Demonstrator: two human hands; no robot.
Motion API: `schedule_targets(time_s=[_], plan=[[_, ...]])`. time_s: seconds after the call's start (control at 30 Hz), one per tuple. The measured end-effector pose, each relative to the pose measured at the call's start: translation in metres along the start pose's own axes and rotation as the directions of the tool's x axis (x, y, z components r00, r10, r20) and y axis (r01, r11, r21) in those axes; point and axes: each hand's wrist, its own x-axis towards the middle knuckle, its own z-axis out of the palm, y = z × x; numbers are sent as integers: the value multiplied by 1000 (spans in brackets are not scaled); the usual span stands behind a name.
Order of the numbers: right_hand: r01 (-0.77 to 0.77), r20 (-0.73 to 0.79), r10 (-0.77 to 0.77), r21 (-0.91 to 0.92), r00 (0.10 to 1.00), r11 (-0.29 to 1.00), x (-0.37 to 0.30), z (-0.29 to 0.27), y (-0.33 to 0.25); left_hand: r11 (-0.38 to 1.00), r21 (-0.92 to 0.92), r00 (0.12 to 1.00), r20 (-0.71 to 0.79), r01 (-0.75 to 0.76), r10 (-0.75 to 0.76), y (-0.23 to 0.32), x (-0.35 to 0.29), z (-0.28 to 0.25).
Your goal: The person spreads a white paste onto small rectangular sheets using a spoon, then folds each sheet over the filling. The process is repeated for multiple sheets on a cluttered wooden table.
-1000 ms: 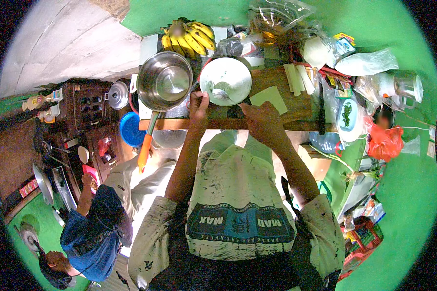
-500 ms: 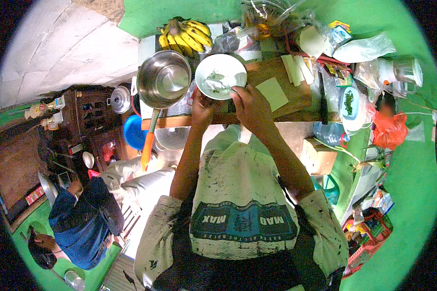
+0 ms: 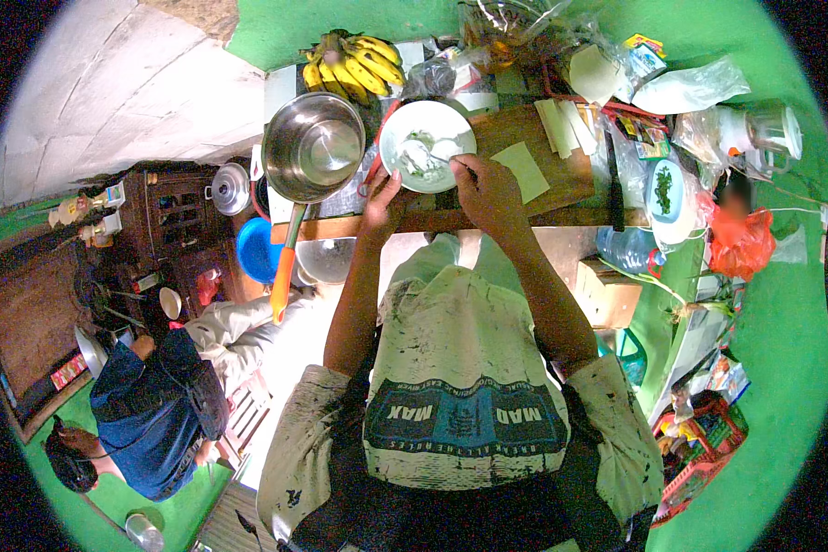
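A white bowl (image 3: 415, 121) is on the table in front of me, with white stuff and green bits inside. My left hand (image 3: 380, 208) steadies it at the near left edge, thumb up against the rim and the other fingers partly hidden. At the bowl's near right side, my right hand (image 3: 489, 191) is closed in a pinch round a spoon (image 3: 440, 158) that dips into the white stuff. Just left of the bowl stands a steel saucepan (image 3: 315, 147), its orange-ended handle (image 3: 283, 283) jutting past the table's near edge.
Bananas (image 3: 354, 66) lie behind the saucepan. To the right are a wooden board (image 3: 561, 179), a pale green paper (image 3: 522, 173), a dark-bladed knife (image 3: 614, 184) and a light blue dish (image 3: 664, 175) of chopped greens. Another person (image 3: 152, 414) sits at the lower left.
My right hand has gone from the bowl's rim to a spoon inside it. The left hand has shifted to the bowl's near left side. The bowl sits slightly further right.
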Motion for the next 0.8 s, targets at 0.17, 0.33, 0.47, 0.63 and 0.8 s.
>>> schedule_targets(time_s=[0.17,0.33,0.47,0.63,0.8], plan=[[-181,289,103,259,952,949,2,0,0,996,57,995,79,-67,63,-4,1,-8],[9,27,-15,211,1000,978,-6,1,-16,993,98,993,97,-72,63,-6,2,-13],[65,21,-70,190,997,980,-11,1,-29,995,-75,993,100,-61,68,-11,7,-16],[-507,370,365,443,854,739,-12,-14,-48,997,-81,1000,-9,0,-1,-3,1,-5],[-619,468,409,648,783,443,-26,-3,-25,991,74,993,-14,-114,115,-6,3,-8]])
